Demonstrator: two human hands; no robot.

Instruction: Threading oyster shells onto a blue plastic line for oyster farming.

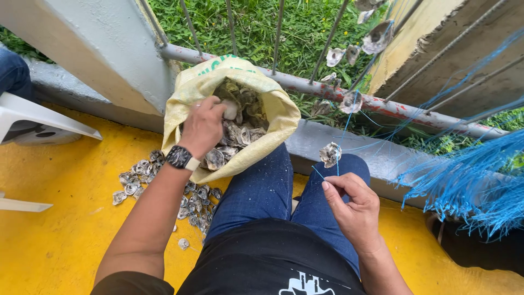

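My left hand [203, 127], with a black watch on its wrist, reaches into an open yellow woven sack [278, 117] full of grey oyster shells [243, 128]; its fingers close on a pale shell [230, 109]. My right hand [352, 206] rests above my right knee and pinches a thin blue string [327, 176]. A shell [329, 154] hangs on that string just above the hand. The string runs up to further threaded shells [349, 101] near the railing.
Loose shells [164, 183] lie on the yellow floor left of my legs. A metal railing [327, 87] with vertical bars stands ahead, with grass behind. A bundle of blue strings [469, 180] hangs at right. A white plastic chair [33, 117] and another person's leg are at left.
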